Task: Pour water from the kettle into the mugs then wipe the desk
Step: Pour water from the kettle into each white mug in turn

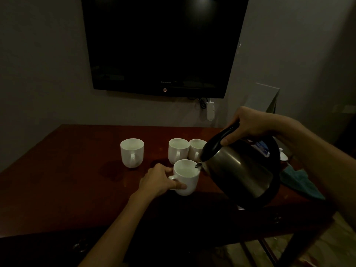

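Two hands: right hand (250,122) tilts kettle (238,170) over left-held mug (186,178).

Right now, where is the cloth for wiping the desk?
In the head view the teal cloth lies at the right end of the desk, just behind the tilted kettle and below the right forearm.

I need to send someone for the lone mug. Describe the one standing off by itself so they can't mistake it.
Start at the dark television on the wall and look down to the reddish-brown desk below it. Four white mugs stand there; the lone mug is the leftmost. It stands clear of the pair at the back, and no hand holds it.
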### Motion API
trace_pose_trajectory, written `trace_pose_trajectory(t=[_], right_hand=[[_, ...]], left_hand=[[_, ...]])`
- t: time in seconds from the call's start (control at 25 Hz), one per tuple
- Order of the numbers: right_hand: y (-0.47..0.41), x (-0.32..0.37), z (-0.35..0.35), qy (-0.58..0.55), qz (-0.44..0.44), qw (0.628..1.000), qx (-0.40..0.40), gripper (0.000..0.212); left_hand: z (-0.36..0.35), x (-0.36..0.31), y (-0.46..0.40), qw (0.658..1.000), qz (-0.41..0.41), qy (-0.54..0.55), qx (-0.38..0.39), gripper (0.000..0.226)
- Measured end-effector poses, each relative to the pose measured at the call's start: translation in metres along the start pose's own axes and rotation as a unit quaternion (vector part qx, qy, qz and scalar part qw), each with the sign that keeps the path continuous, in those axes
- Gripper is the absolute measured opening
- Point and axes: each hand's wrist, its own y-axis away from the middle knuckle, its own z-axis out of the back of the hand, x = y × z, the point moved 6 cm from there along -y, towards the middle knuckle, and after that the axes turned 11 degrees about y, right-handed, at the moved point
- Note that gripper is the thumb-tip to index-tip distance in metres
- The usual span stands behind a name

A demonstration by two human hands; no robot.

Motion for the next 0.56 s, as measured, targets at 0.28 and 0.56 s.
trace_pose_trajectory(t=[0.28, 0.56], right_hand=[[-0.0020, 0.0008, 0.0014, 0.009, 0.003, 1.000, -0.003, 0.018], [-0.0018, 0.0029, 0.0021, 0.010, 0.007, 1.000, 0.001, 0.019]], left_hand=[[0.0004, -0.0021, 0.0018, 1.000, 0.002, -0.003, -0.002, 0.055], [-0.0004, -0.0030, 0.0021, 1.000, 0.004, -0.010, 0.001, 0.054]])
